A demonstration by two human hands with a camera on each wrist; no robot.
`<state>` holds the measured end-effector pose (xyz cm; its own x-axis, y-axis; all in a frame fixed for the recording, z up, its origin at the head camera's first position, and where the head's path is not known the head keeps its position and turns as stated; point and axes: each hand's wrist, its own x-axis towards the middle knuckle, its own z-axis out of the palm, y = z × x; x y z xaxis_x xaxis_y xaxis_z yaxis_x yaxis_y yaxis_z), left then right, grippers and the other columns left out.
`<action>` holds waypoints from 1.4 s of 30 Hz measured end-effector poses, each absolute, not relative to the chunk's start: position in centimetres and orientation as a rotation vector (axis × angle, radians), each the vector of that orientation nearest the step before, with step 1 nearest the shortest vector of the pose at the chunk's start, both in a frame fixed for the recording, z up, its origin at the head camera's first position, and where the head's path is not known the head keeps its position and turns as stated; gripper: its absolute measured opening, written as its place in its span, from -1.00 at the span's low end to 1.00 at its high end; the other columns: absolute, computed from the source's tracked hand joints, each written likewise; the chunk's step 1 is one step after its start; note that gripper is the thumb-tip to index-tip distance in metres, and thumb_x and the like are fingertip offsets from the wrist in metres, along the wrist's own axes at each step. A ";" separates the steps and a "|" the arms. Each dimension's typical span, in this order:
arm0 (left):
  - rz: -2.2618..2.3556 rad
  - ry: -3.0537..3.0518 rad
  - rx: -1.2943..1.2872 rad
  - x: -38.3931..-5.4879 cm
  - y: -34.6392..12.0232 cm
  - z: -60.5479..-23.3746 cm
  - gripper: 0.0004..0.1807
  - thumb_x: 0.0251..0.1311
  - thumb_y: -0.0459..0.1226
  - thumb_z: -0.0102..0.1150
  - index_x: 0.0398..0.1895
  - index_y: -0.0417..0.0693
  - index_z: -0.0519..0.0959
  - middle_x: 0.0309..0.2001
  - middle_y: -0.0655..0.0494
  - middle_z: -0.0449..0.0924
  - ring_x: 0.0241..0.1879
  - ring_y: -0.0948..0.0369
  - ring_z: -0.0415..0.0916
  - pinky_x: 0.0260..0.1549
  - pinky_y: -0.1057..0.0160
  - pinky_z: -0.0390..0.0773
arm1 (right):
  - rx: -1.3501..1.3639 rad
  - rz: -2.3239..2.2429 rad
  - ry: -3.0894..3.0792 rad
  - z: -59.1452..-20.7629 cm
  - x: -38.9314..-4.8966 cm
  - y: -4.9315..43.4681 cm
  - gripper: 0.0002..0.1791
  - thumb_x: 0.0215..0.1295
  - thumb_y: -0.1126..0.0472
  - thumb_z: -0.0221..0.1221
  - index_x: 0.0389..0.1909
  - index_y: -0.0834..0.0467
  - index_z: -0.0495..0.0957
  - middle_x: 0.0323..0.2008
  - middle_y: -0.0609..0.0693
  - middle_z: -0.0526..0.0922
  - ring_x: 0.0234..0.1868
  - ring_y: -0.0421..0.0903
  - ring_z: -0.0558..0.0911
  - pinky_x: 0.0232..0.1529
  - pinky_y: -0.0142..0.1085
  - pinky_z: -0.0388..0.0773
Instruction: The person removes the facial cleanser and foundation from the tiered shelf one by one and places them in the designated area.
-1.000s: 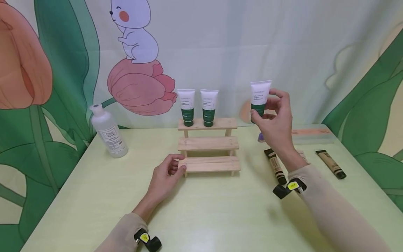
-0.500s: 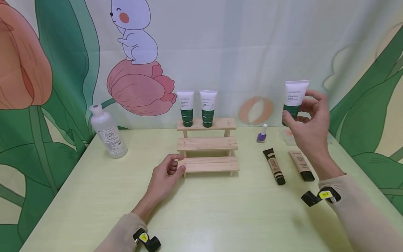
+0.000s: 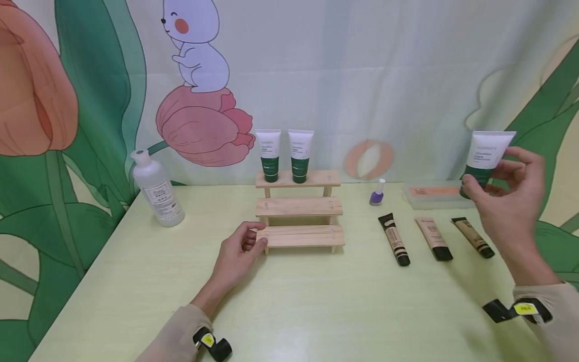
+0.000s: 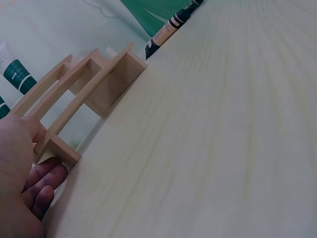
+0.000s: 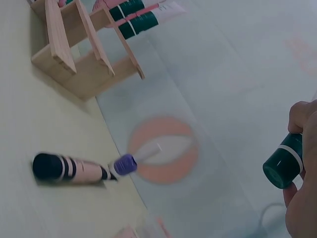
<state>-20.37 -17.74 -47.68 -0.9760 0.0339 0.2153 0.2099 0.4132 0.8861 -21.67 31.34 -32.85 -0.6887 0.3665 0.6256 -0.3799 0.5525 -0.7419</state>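
Note:
My left hand (image 3: 239, 254) grips the left end of the lowest step of a three-step wooden stand (image 3: 300, 236). Two white-and-green squeeze tubes, a left one (image 3: 270, 156) and a right one (image 3: 300, 156), stand upright on the top step, caps down. At the far right, my right hand (image 3: 513, 201) holds a matching white-and-green squeeze tube (image 3: 487, 156) in the air, cap downward, between thumb and fingers. In the right wrist view the green cap (image 5: 282, 168) of this tube shows below the fingers. The left wrist view has my thumb on the step's end.
A white pump bottle (image 3: 160, 193) stands at the left. Right of the stand are a purple nail polish bottle (image 3: 376, 193), a black-and-tan tube (image 3: 394, 240), a beige BB tube (image 3: 433, 239), a gold-and-black tube (image 3: 473, 237) and a flat clear box (image 3: 431, 195). A printed curtain (image 3: 344, 75) hangs behind.
My right hand has carried the squeeze tube rightward, away from the stand, and slightly lower. The box and small tubes are uncovered. My left hand stays on the stand.

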 end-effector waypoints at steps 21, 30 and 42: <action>-1.593 -2.508 -0.197 -20.4 -18.1 -47.9 -0.66 0.56 -0.22 0.38 0.31 0.14 0.66 -0.06 0.04 0.67 -0.12 0.11 0.59 -0.06 0.29 0.59 | -0.299 1.030 -2.169 -35.2 -17.8 37.5 -0.12 0.52 0.36 0.34 0.69 -0.26 0.22 0.08 -0.55 0.35 0.03 -0.47 0.44 -0.05 -0.69 0.37; -1.596 -2.504 -0.204 -20.4 -18.0 -48.0 -0.66 0.56 -0.22 0.38 0.31 0.15 0.66 -0.06 0.04 0.68 -0.12 0.11 0.59 -0.06 0.29 0.60 | -0.276 1.185 -2.120 -37.9 -16.1 39.0 -0.07 0.33 0.52 0.38 0.62 -0.15 0.34 0.01 -0.37 0.48 -0.06 -0.38 0.50 -0.13 -0.70 0.40; -1.601 -2.498 -0.211 -20.5 -17.7 -47.8 -0.67 0.57 -0.21 0.37 0.32 0.14 0.66 -0.05 0.04 0.68 -0.11 0.12 0.58 -0.05 0.29 0.59 | -0.362 1.166 -2.147 -42.7 -12.5 40.2 -0.08 0.26 0.57 0.39 0.59 -0.08 0.42 -0.10 -0.31 0.45 -0.18 -0.30 0.41 -0.29 -0.70 0.33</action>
<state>-20.47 -17.68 -47.79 -0.9760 0.0290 0.2157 0.2081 0.4147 0.8859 -12.52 40.21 -42.74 -0.7443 0.5212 0.4175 -0.0665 0.5642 -0.8230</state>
